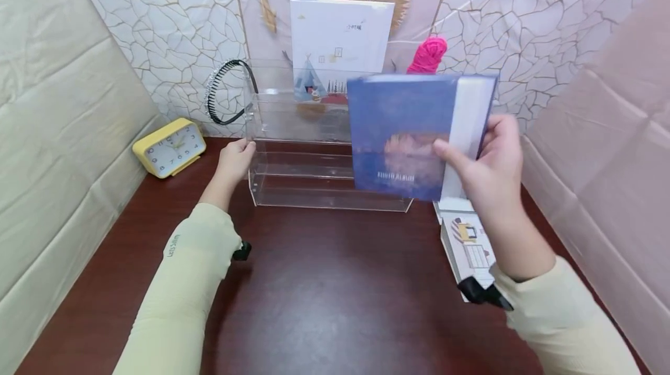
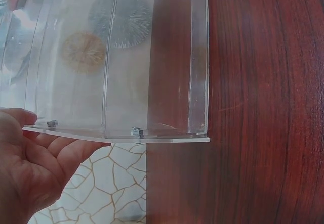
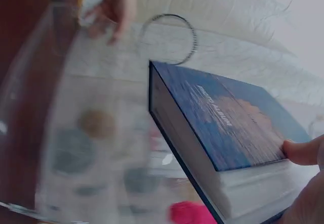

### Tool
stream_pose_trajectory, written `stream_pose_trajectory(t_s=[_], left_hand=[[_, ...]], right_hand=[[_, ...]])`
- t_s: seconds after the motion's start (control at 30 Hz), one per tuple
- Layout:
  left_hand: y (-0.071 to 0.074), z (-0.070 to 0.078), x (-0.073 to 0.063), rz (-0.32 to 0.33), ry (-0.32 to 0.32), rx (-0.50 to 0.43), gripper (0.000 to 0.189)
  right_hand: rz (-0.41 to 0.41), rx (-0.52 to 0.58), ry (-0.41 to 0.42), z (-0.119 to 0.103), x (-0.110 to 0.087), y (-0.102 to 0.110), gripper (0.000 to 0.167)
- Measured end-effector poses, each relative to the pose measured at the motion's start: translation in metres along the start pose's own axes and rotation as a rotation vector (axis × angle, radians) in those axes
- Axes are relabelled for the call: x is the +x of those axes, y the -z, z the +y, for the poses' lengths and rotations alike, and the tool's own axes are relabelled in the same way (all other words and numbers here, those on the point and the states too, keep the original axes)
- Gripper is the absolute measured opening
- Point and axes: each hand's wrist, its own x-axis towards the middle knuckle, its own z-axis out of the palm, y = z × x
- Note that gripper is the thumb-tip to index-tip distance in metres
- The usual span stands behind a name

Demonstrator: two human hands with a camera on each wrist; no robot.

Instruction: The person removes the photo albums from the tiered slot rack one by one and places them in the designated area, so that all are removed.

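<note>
My right hand (image 1: 494, 168) grips a thick blue photo album (image 1: 400, 119) by its white-banded side, the thumb on the cover. The album is held up in front of the right part of a clear acrylic tiered rack (image 1: 330, 197). At the rack's left end, my left hand (image 1: 235, 160) pinches the side panel. The left wrist view shows the thumb (image 2: 23, 115) on one face of that panel and the fingers on the other. A white illustrated book (image 1: 340, 32) stands upright at the rack's back tier.
Left of the rack sits a yellow alarm clock (image 1: 170, 147). A black toothed headband (image 1: 211, 102) is at the rack's upper left corner. Pink yarn (image 1: 428, 54) shows behind the album. A white item with drawings (image 1: 473, 253) lies on the table at right, partly covered by my right arm.
</note>
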Motion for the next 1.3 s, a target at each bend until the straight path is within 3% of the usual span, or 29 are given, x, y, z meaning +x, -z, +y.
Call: stream_pose_trajectory(t_s=[0.13,0.37,0.57,0.7,0.87,1.07,1.3], left_hand=[[0.002,-0.002,-0.002,-0.001,0.014,-0.002,0.035],[-0.001,0.001,-0.001,0.003,-0.009,-0.003,0.031],[0.0,0.001,-0.002,0.008,-0.015,0.005,0.031],[0.001,0.002,-0.003,0.005,-0.01,0.003,0.032],[0.0,0.004,-0.003,0.003,0.0,0.001,0.032],[-0.002,0.004,-0.002,0.004,0.018,-0.015,0.032],[0.0,0.004,-0.003,-0.006,0.028,-0.021,0.034]], right_hand=[[-0.077,-0.117,-0.218,0.028,-0.028,0.005,0.044],[-0.216,-0.054,-0.69,0.077,-0.074,0.016,0.05],[-0.235,-0.11,-0.902,0.116,-0.101,0.02,0.052],[-0.253,-0.131,-0.948,0.132,-0.108,0.021,0.055],[-0.299,-0.173,-0.943,0.147,-0.106,0.023,0.053],[-0.332,-0.301,-0.866,0.155,-0.103,0.026,0.058],[-0.396,-0.475,-0.701,0.154,-0.108,0.026,0.07]])
